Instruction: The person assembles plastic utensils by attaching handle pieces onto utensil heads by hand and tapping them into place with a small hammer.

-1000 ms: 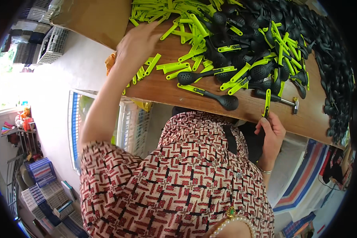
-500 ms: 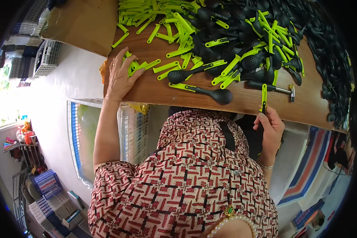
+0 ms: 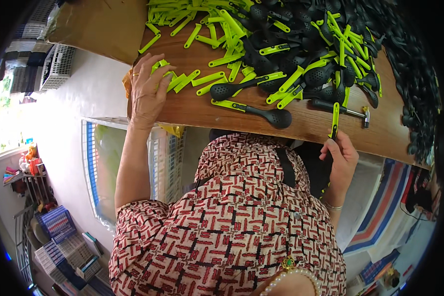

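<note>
Handles [image 3: 208, 78], spoons [image 3: 279, 118], hammer [image 3: 325, 105] on table [image 3: 190, 111]

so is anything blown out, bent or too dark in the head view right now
In the head view, the bright opening at the far left is washed out to white; also there, the fisheye bows the near edge of the table and the corners go black; in the same view, the black spoons along the right merge into a dim mass.

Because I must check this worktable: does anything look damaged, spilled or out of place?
Nothing looks clearly damaged or spilled. Only the hammer, toward the wooden table's front right, seems slightly odd: the single one among perforated spoons and yellow-green handles.
</note>
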`<action>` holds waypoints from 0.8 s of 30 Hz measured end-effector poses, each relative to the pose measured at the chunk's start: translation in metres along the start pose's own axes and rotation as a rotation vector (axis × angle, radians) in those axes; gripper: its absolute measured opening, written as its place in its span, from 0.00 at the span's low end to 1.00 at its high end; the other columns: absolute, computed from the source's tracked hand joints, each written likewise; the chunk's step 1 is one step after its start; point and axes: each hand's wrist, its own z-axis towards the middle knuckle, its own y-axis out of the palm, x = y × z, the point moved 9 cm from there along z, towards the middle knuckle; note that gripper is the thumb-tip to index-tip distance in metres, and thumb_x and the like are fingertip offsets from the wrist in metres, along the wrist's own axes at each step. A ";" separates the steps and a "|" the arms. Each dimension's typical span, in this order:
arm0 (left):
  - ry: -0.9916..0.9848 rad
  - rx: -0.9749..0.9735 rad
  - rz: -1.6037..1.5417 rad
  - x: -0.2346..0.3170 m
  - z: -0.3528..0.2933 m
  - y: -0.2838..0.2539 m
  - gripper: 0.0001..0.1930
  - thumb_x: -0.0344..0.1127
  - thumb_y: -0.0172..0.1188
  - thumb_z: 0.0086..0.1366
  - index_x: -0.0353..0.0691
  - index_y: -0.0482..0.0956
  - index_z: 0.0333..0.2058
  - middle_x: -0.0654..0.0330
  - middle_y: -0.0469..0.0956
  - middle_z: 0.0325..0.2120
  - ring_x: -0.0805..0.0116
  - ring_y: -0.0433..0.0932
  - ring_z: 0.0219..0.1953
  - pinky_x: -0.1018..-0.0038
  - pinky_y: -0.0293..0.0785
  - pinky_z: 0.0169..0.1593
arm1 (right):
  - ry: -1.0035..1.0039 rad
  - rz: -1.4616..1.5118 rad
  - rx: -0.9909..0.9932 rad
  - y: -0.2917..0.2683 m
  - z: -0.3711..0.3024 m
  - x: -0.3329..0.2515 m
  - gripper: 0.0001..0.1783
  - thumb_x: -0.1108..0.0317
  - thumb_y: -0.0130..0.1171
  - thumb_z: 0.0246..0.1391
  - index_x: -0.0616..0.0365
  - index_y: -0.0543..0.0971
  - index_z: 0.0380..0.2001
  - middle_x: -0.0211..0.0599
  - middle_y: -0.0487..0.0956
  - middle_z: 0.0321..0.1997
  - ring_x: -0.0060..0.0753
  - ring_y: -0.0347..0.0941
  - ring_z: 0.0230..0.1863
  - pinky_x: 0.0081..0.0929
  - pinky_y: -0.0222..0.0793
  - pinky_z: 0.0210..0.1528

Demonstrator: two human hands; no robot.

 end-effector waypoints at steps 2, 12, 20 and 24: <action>0.036 -0.020 -0.006 0.011 0.001 0.001 0.12 0.31 0.63 0.62 0.48 0.85 0.44 0.58 0.72 0.60 0.50 0.63 0.66 0.58 0.58 0.67 | 0.010 -0.013 0.021 -0.002 -0.002 0.002 0.15 0.75 0.58 0.62 0.66 0.78 0.51 0.28 0.77 0.28 0.17 0.71 0.27 0.15 0.67 0.29; 0.082 -0.022 0.022 0.015 0.005 0.000 0.10 0.29 0.64 0.60 0.47 0.86 0.41 0.58 0.74 0.55 0.49 0.65 0.62 0.59 0.61 0.64 | 0.001 -0.002 0.044 -0.011 -0.006 0.005 0.15 0.75 0.57 0.63 0.66 0.78 0.52 0.28 0.77 0.28 0.17 0.71 0.27 0.15 0.67 0.30; 0.048 -0.061 0.082 0.020 -0.005 -0.005 0.08 0.31 0.65 0.59 0.47 0.86 0.38 0.64 0.79 0.31 0.59 0.73 0.43 0.61 0.66 0.49 | 0.018 -0.015 0.037 -0.010 -0.003 0.011 0.15 0.75 0.56 0.63 0.66 0.78 0.52 0.29 0.77 0.28 0.18 0.71 0.26 0.15 0.67 0.29; 0.092 -0.125 0.109 0.039 0.000 0.004 0.11 0.33 0.66 0.57 0.47 0.85 0.41 0.63 0.79 0.33 0.58 0.73 0.44 0.61 0.66 0.49 | 0.046 0.017 0.018 -0.008 -0.003 0.013 0.15 0.74 0.57 0.63 0.66 0.78 0.52 0.29 0.77 0.28 0.18 0.71 0.26 0.15 0.68 0.29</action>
